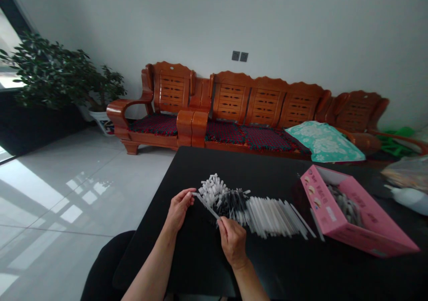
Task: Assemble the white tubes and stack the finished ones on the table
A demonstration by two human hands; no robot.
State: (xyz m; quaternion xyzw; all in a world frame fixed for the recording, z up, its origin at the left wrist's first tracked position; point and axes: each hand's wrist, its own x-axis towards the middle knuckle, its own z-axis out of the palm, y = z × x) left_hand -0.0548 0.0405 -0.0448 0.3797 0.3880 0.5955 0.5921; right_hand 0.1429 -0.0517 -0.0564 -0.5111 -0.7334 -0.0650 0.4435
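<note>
My left hand (179, 209) pinches the upper left end of a slim, whitish pen barrel (207, 206). The barrel's lower right end is gripped in my right hand (233, 243), so it slants between the two hands above the table. Whether a small cap sits at the left fingertips is too small to tell. Just beyond the barrel lies a heap of short white caps (214, 188). Beside the heap are dark, thin pen parts (236, 203), partly behind my right hand. Further right, many long whitish barrels (272, 216) lie side by side in a row.
On the black table (197, 162), a pink open box (341, 216) holds greyish pieces. A white object (409, 198) and a plastic bag (408, 171) are at the right edge. Behind stands a wooden sofa (249, 100) with a turquoise cloth (326, 140). A potted plant (67, 76) is at left.
</note>
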